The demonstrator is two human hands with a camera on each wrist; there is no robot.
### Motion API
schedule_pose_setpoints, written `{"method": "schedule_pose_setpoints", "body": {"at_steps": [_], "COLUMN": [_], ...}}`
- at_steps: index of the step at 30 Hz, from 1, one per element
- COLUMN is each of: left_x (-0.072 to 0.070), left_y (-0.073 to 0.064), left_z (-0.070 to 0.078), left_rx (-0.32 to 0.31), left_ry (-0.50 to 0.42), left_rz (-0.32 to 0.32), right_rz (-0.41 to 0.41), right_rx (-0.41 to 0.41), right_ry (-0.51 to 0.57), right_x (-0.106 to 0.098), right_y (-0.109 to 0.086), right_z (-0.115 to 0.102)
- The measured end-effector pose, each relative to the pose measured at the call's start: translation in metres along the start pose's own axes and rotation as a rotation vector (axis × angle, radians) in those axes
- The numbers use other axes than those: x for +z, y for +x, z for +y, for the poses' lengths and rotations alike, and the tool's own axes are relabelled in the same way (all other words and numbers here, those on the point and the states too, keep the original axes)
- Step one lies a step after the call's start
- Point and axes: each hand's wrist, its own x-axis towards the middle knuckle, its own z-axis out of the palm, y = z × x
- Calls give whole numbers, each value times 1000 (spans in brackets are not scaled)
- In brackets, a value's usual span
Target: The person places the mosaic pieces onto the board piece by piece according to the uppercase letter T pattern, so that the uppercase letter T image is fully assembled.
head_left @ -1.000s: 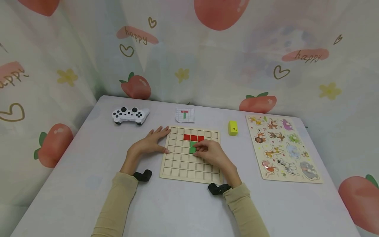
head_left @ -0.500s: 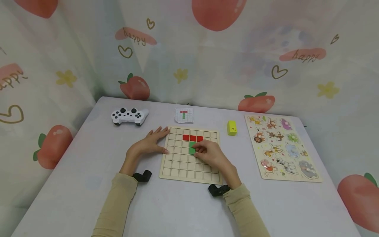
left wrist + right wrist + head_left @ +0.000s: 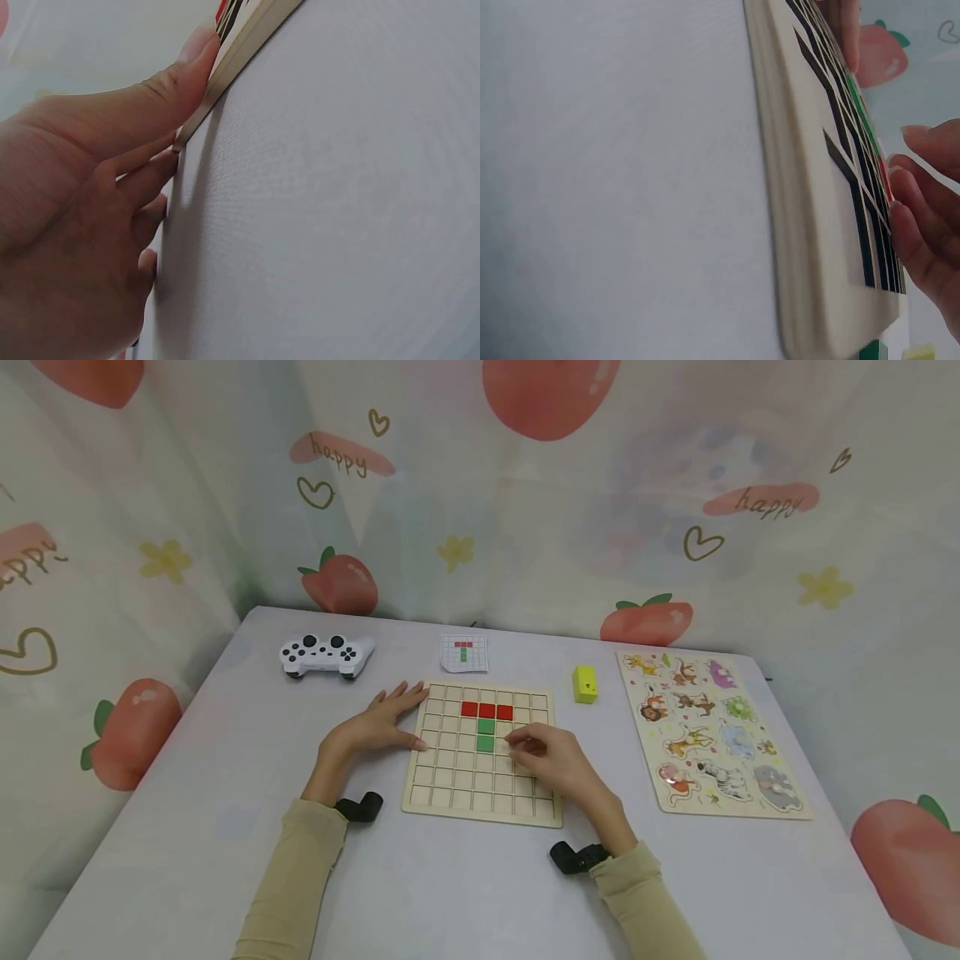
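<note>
A wooden grid board [image 3: 442, 785] lies in the middle of the table. Three red square tiles [image 3: 487, 711] sit side by side in one row of it. Below the middle red tile, two green square tiles [image 3: 486, 735] fill the cells in a column. My left hand [image 3: 372, 725] rests at the board's left edge, thumb and fingers spread; in the left wrist view its thumb [image 3: 199, 56] touches the edge. Just right of the green tiles, my right hand [image 3: 551, 756] hovers over the board. Its fingers are loosely bent, with nothing between them and the thumb.
Behind the board lies a paper card [image 3: 464, 653] with a red and green T pattern. A white game controller [image 3: 326, 656] is at the back left. To the right are a yellow block [image 3: 585, 685] and an animal puzzle board [image 3: 712, 735].
My right hand has come away from the lower green tile and moved right, so both green tiles now show fully. My left hand has stayed at the board's edge.
</note>
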Motion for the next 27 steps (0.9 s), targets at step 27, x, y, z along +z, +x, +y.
{"method": "schedule_pose_setpoints", "body": {"at_steps": [27], "left_x": [2], "left_y": [1], "left_z": [-4], "left_rx": [-15], "left_ry": [7], "left_rz": [8], "right_rz": [28], "right_rx": [16], "right_ry": [-126], "right_x": [-30], "right_y": [-43], "right_z": [30]}}
